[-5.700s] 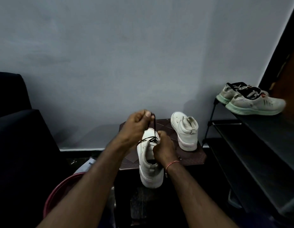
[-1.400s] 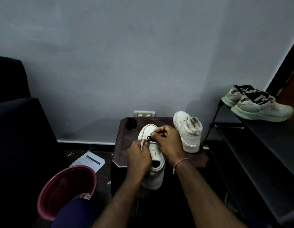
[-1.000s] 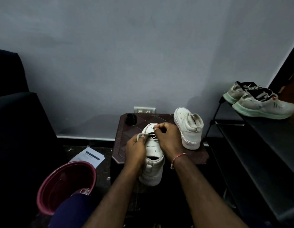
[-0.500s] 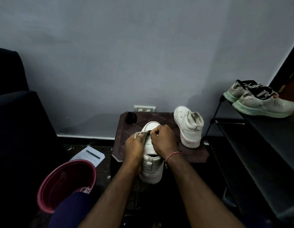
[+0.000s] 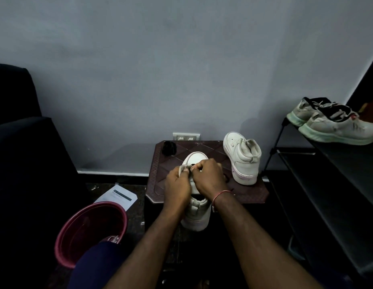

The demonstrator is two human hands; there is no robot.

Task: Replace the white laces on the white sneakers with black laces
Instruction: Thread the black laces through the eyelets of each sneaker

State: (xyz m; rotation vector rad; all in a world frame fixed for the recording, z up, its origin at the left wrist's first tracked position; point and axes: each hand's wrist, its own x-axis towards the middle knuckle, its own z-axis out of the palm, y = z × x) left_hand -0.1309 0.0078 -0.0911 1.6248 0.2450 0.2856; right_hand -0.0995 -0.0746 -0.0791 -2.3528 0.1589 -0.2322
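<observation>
Left hand (image 5: 177,185) is down from the raised pull and now grips the sneaker (image 5: 197,160). Right hand (image 5: 208,178) moved up to pinch the lace (image 5: 193,165) at the eyelets.

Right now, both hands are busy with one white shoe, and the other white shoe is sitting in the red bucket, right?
Not quite. In the head view the other white shoe stands on the small table, not in the red bucket. The left hand and right hand are indeed busy with one white shoe.
</observation>
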